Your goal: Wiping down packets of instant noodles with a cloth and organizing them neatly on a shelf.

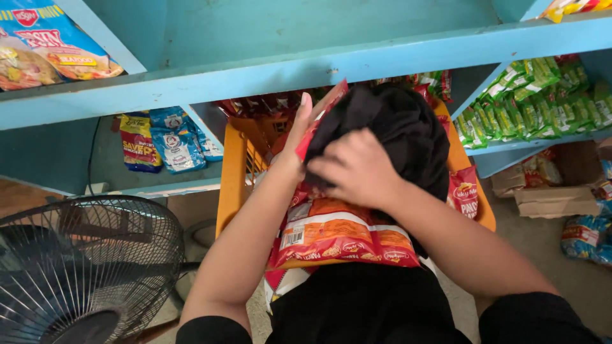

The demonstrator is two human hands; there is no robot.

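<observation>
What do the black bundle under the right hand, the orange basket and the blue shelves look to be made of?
Black bundle: soft matte cloth, going by its folds and creases under the right hand. Orange basket: probably moulded plastic, smooth with slotted walls. Blue shelves: likely painted wood; the paint is chipped and scuffed.

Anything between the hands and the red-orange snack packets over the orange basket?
Yes, for the right hand: it presses on a black cloth lying over the red-orange snack packets. The left hand touches a packet's edge directly. The orange basket sits below the packets.
</observation>
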